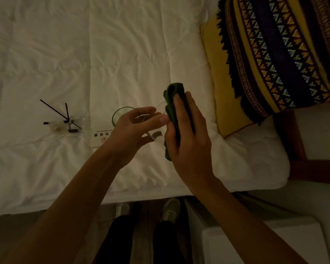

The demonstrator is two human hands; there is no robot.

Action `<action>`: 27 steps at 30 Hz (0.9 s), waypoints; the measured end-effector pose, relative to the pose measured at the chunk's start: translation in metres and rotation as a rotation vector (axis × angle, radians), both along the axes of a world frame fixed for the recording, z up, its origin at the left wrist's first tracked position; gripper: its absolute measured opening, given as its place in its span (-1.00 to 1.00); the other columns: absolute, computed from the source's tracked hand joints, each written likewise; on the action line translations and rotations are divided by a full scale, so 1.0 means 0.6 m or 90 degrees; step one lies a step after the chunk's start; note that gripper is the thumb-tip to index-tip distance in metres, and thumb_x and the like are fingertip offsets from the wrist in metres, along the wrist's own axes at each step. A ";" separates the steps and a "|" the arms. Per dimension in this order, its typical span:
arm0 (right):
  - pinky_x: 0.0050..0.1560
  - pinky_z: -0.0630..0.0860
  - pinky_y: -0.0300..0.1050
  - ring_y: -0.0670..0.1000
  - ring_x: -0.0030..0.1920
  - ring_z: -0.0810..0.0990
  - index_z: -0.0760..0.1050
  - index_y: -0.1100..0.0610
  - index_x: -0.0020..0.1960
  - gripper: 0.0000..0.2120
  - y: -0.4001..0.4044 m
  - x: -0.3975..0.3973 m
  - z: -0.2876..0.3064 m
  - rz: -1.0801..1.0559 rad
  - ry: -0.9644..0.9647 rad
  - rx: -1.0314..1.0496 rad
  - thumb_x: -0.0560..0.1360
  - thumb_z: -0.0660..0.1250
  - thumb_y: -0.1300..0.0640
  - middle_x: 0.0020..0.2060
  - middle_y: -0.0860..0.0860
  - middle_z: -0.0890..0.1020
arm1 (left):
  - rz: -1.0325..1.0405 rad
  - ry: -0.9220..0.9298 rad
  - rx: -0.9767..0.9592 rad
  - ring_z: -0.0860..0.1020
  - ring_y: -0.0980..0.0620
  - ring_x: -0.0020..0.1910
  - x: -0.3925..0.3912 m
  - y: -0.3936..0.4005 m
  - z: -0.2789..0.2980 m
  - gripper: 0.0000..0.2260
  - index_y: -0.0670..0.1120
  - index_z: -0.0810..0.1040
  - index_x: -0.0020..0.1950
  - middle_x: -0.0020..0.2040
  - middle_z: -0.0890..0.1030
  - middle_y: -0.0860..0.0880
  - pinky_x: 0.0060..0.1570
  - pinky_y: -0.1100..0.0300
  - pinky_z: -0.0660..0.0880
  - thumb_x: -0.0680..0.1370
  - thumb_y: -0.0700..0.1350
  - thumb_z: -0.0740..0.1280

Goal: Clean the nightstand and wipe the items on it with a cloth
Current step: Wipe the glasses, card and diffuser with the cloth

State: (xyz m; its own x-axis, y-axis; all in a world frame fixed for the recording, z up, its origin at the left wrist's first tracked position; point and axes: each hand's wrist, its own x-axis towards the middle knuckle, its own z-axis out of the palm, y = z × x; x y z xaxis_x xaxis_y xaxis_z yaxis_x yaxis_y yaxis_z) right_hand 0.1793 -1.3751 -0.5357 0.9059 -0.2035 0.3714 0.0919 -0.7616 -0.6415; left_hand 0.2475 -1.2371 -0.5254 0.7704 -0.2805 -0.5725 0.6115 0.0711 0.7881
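Where the white bedding [46, 63] fills the left of the dim view, a small clear glass holder [69, 124] lies on it with thin dark sticks [53, 109] pointing up and to the left from it. Just right of that, a flat white sign card [100, 137] with printed characters and a small red mark lies on the bedding, its right part hidden behind the left hand. A glass with a green rim [120, 113] stands near the card's upper edge, also partly hidden by that hand. Left hand [133, 128]: palm turned up, fingers loosely curled, thumb and fingertips pinching a thin transparent item [154, 137] whose pale edge shows below the fingers; what the item is cannot be told in this light. Right hand [187, 130]: back toward the camera, fingers wrapped around a folded dark green cloth [172, 98], which stands up past the fingertips and hangs below the palm. Cloth is pressed against the item held by the left hand, so the two hands are close together. Farther right, a yellow pillow [229, 103] with dark fringe and a patterned woven cushion [278, 50] rest on the bed. Bottom right, a white surface [265, 242], probably the nightstand. Between the forearms, dark trouser legs [122, 241] and pale shoes [171, 208] show on the floor.
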 end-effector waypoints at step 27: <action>0.35 0.50 0.01 0.18 0.39 0.52 0.47 0.30 0.41 -0.61 -0.027 0.013 0.012 0.105 -0.059 -0.071 0.64 0.13 0.22 0.38 0.21 0.53 | -0.170 0.018 -0.022 0.65 -0.14 0.19 -0.010 0.002 0.008 -0.50 -0.09 0.48 0.34 0.18 0.66 -0.20 0.10 -0.07 0.62 0.46 0.04 0.46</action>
State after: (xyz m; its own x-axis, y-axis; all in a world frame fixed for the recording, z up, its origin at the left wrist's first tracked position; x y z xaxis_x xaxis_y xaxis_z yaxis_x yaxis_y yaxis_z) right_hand 0.1874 -1.3916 -0.5287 0.8841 -0.0083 0.4672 0.2764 -0.7968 -0.5373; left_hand 0.2416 -1.2360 -0.5207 0.6501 -0.4917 -0.5793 0.6342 -0.0688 0.7701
